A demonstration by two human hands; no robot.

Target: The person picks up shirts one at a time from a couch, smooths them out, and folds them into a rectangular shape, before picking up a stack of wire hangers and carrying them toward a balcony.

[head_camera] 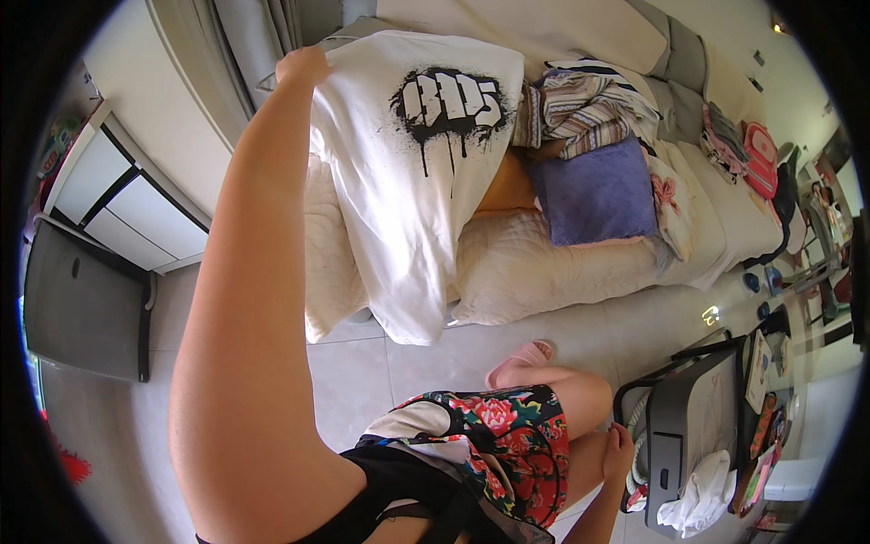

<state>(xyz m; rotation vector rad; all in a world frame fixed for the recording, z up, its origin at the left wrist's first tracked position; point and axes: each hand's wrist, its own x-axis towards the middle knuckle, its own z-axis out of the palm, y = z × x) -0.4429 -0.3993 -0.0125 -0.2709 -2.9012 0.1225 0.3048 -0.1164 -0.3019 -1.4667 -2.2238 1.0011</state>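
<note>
A white T-shirt (380, 224) with a black splatter print and lettering is spread over the sofa. Its lower part drapes down past the front edge of the seat. With my arm stretched far out, my left hand (304, 66) grips the shirt's upper left edge. My right hand (617, 450) hangs low beside my knee, near a grey-topped table (697, 408); its fingers are partly hidden, and nothing is seen in it. Right of the shirt lie a striped knitted garment (578, 112) and a purple plush cushion (598, 194), with an orange cushion (506, 187) partly covered.
The cream-covered sofa (544, 279) runs along the far side. Farther right on it are folded clothes (724, 146) and a pink backpack (760, 160). A white cabinet (146, 204) and dark grey chair (88, 299) stand at left. White cloth (700, 496) hangs on the grey-topped table.
</note>
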